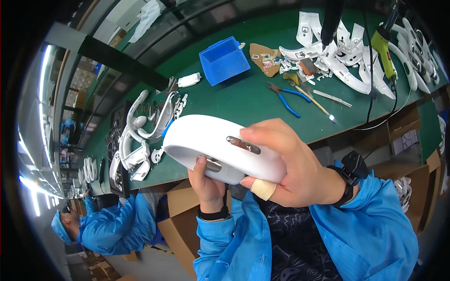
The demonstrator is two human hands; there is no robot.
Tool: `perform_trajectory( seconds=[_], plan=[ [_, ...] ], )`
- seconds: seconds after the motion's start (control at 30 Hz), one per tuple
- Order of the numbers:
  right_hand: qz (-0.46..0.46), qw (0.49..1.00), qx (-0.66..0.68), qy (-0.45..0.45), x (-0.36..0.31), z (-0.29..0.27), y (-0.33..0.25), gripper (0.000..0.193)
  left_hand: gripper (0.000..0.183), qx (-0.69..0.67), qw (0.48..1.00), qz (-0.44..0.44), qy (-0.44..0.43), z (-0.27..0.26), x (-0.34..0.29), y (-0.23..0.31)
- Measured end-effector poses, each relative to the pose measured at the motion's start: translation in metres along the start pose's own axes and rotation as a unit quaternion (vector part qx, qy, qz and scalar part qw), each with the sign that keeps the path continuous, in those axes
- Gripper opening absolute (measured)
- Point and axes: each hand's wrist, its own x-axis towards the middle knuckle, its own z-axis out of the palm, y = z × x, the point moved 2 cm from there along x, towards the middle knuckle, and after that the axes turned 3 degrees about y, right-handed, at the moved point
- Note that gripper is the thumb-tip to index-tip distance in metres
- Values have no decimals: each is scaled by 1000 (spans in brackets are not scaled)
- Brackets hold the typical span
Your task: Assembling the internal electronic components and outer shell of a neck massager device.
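Note:
Both my hands hold up a rounded white plastic device (201,136) in front of my chest. Its outer face carries a dark glossy oval button panel, and a silver bar and a dotted speaker grille show along its inner side. My right hand (286,164) wraps round the right end, thumb underneath with a beige bandage on it and fingers over the top near the panel. My left hand (206,187) supports it from below, a fingertip against the silver bar. The left hand's other fingers are mostly hidden behind the device.
On the green bench (187,105) lie a blue bin (225,61), blue-handled pliers (288,97), a brush (314,102), tweezers (332,98) and piles of white shells (347,61). A green electric screwdriver (384,54) hangs at right. Cardboard boxes (183,225) stand below; a co-worker (112,225) is at left.

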Motion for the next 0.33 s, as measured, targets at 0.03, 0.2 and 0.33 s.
perform_trajectory(
  seconds=[0.03, 0.2, 0.33],
  plan=[
    [12, 1000, 3, -4, -2, 0, 1, 61, 57, 7, 1000, -4, 5, 4, -1, 1],
    [41, 998, -1, -57, -4, -2, 4, 55, 54, 37, 999, -12, 11, 3, -2, 6],
    [50, 997, 2, -63, 0, 4, 10, 54, 54, 36, 999, -17, 28, -1, -4, 7]
  ],
)
